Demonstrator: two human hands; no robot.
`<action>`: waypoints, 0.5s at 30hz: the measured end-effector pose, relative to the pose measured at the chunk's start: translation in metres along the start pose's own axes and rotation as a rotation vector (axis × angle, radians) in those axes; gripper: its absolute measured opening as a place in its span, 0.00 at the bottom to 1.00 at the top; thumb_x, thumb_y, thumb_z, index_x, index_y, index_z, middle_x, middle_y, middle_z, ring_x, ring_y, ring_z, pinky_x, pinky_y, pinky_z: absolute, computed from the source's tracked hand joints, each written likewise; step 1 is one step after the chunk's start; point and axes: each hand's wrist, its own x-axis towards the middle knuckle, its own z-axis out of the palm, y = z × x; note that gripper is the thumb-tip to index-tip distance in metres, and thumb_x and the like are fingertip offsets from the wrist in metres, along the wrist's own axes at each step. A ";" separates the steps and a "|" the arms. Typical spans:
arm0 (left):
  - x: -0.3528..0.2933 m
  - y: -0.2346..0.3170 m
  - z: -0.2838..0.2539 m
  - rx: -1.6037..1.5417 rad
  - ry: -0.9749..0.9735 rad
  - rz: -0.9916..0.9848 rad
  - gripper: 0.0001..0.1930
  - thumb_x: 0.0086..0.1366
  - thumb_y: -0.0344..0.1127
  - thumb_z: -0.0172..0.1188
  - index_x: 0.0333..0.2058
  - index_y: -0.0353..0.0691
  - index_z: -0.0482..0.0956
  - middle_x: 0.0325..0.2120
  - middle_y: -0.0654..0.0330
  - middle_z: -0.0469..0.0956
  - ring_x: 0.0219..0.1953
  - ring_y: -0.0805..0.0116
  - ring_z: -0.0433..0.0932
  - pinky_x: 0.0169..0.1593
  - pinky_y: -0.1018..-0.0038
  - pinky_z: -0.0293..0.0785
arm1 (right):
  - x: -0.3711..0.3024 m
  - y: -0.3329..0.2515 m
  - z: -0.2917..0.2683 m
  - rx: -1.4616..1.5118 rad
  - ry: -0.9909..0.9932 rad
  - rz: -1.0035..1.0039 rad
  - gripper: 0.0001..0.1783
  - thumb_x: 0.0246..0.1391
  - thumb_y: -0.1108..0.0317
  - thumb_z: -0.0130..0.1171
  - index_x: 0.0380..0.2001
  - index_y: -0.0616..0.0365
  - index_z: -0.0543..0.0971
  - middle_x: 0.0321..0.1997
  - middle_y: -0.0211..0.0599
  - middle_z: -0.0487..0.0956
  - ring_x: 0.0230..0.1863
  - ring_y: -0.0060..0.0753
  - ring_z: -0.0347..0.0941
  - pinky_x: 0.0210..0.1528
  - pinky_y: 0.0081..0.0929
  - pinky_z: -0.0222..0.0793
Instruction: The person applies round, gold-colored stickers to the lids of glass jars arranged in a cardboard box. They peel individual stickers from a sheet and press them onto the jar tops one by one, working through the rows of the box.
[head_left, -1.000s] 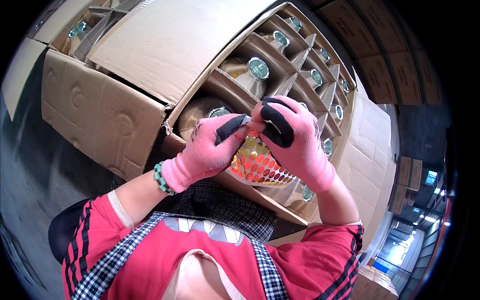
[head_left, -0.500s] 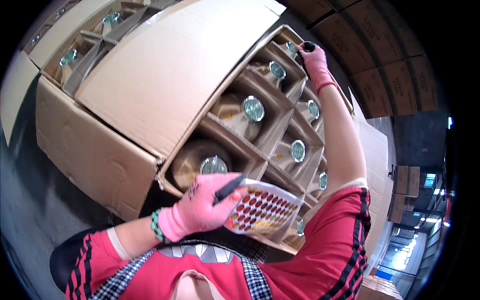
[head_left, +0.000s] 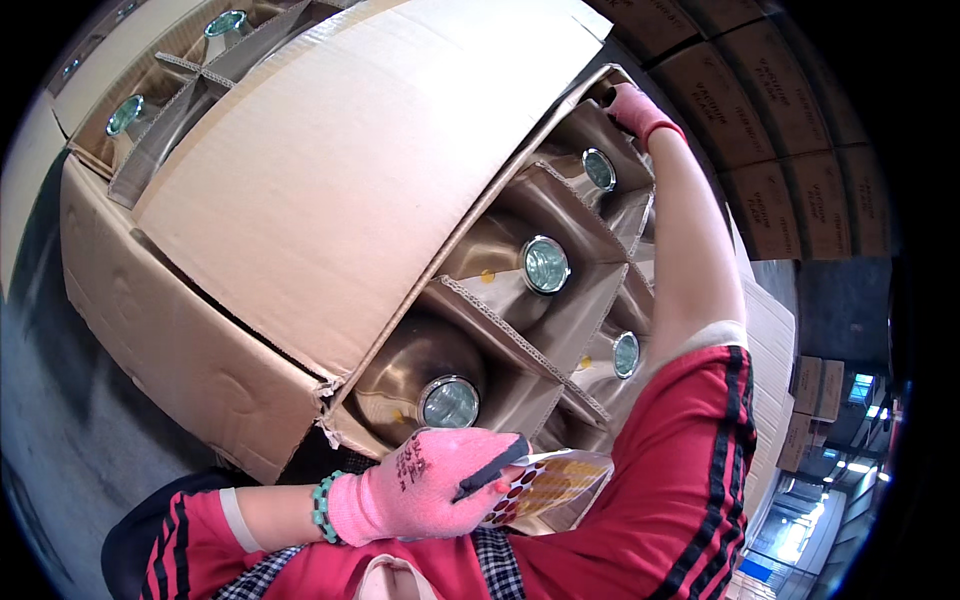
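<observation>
My left hand, in a pink glove with dark fingertips, grips a sheet of round stickers in red and yellow, tilted over the near edge of the box. Below it an open cardboard box holds several shiny brownish flasks with round, greenish glass mouths. Cardboard dividers keep the flasks apart. Small yellow dots show on some of them. My right hand, gloved alike, reaches into the far corner compartment. Its fingertips are mostly hidden there, and what they touch I cannot make out.
A broad cardboard flap lies to the left of the open compartments. Beyond it, more flasks stand in another divided section. Stacked brown cartons rise at the far right. Grey floor shows at lower left.
My right hand has gone deeper into the far corner, its fingertips now out of sight. My left hand has shifted down and slightly right with the sticker sheet, which is now more tilted. The view has moved closer.
</observation>
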 end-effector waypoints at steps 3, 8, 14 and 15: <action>0.000 0.001 0.001 -0.002 0.003 0.007 0.03 0.52 0.28 0.49 0.26 0.36 0.67 0.18 0.53 0.67 0.23 0.53 0.68 0.27 0.68 0.64 | -0.009 0.001 0.004 -0.039 0.096 0.047 0.15 0.36 0.64 0.56 0.30 0.58 0.77 0.32 0.46 0.76 0.35 0.40 0.73 0.38 0.30 0.66; -0.001 -0.002 0.002 0.094 0.036 0.017 0.04 0.52 0.29 0.50 0.27 0.35 0.68 0.19 0.51 0.68 0.24 0.51 0.69 0.28 0.68 0.65 | -0.037 -0.030 -0.006 -0.249 0.259 0.235 0.19 0.40 0.65 0.55 0.41 0.48 0.73 0.52 0.37 0.64 0.54 0.45 0.58 0.52 0.42 0.58; 0.003 0.003 0.007 0.165 0.066 0.076 0.03 0.53 0.29 0.48 0.25 0.36 0.67 0.18 0.50 0.68 0.24 0.51 0.69 0.27 0.69 0.64 | -0.094 -0.003 0.005 -0.051 0.739 0.265 0.22 0.40 0.62 0.58 0.40 0.56 0.70 0.53 0.46 0.62 0.52 0.49 0.59 0.51 0.41 0.57; 0.003 0.005 0.009 0.175 0.088 0.082 0.04 0.53 0.29 0.47 0.24 0.35 0.67 0.18 0.50 0.67 0.23 0.51 0.68 0.26 0.70 0.64 | -0.114 0.002 0.001 0.025 0.756 0.215 0.23 0.39 0.60 0.58 0.41 0.57 0.69 0.52 0.47 0.63 0.52 0.48 0.59 0.51 0.39 0.57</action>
